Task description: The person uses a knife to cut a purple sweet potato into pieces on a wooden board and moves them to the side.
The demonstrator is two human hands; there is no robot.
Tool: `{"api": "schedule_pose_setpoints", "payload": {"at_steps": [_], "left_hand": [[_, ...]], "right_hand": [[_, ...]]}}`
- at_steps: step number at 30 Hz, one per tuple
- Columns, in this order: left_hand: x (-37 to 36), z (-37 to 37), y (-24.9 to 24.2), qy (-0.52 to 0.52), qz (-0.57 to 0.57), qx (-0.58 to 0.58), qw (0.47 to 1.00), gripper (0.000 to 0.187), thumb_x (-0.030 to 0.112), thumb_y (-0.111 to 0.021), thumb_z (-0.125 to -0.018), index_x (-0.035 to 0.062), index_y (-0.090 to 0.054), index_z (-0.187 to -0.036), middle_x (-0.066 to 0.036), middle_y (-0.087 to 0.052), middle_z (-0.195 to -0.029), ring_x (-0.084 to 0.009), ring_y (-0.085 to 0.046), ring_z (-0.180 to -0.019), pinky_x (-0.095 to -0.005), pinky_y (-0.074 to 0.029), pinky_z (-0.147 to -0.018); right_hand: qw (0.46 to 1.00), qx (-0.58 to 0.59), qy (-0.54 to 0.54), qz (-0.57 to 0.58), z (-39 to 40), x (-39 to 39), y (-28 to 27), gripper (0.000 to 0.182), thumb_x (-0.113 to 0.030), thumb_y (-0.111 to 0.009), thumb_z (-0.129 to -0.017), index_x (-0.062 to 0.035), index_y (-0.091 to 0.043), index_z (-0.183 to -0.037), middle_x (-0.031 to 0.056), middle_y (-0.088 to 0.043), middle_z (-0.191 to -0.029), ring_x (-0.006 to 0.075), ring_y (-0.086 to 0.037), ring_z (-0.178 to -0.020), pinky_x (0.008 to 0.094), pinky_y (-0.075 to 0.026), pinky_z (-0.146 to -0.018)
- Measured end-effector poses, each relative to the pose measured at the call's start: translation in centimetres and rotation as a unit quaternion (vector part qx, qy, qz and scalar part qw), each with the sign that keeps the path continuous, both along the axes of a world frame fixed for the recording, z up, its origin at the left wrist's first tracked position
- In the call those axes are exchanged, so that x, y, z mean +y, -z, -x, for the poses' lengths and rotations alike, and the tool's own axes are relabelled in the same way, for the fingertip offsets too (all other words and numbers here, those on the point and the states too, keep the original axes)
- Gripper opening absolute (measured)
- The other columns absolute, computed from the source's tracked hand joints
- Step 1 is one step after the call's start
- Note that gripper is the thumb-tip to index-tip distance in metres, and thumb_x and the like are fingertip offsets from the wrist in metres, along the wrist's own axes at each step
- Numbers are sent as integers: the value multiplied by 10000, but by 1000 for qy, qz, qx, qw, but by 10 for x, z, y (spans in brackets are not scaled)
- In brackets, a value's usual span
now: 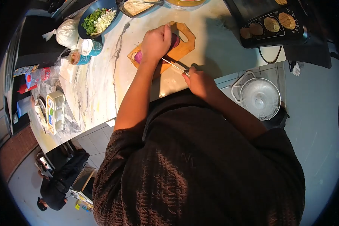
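Note:
A wooden cutting board lies at an angle on the marble counter, with a red onion on it. One purple piece shows left of my left hand, and another purple part shows on its right. My left hand is curled over the onion, hiding most of it. My right hand is closed round the handle of a knife. Its thin blade points up and left across the board's near edge, toward the onion beside my left wrist.
A dark bowl of chopped greens and white pieces stands upper left, near two jars and a tied white bag. An egg carton sits lower left. Upper right is a black griddle with round slices. A fan stands below the counter; another person is behind.

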State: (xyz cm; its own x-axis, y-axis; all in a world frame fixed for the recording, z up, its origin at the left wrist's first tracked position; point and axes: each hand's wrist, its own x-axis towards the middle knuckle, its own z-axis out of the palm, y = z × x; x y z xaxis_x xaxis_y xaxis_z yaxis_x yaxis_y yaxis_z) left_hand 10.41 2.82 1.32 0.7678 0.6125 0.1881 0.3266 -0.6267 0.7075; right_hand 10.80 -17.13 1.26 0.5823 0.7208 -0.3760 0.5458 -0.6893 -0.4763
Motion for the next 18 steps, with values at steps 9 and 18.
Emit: {"api": "schedule_pose_setpoints", "payload": {"at_steps": [9, 18], "left_hand": [[9, 5, 12, -18, 58, -1, 998, 431, 361, -466, -980, 28, -663, -791, -234, -625, -704, -418, -624, -690, -462, -488, -640], [-2, -2, 7, 4, -25, 2, 1000, 423, 327, -456, -975, 29, -642, -741, -224, -630, -705, -425, -620, -696, -497, -497, -663]], "right_hand": [[1000, -8, -27, 0, -3, 3, -30, 353, -321, -562, -950, 32, -572, -950, 243, -660, -770, 425, -664, -779, 489, -536, -688], [1000, 0, -2, -30, -3, -3, -2, 376, -343, -560, -947, 31, -589, -966, 242, -668, -818, 428, -663, -801, 475, -540, -704]]}}
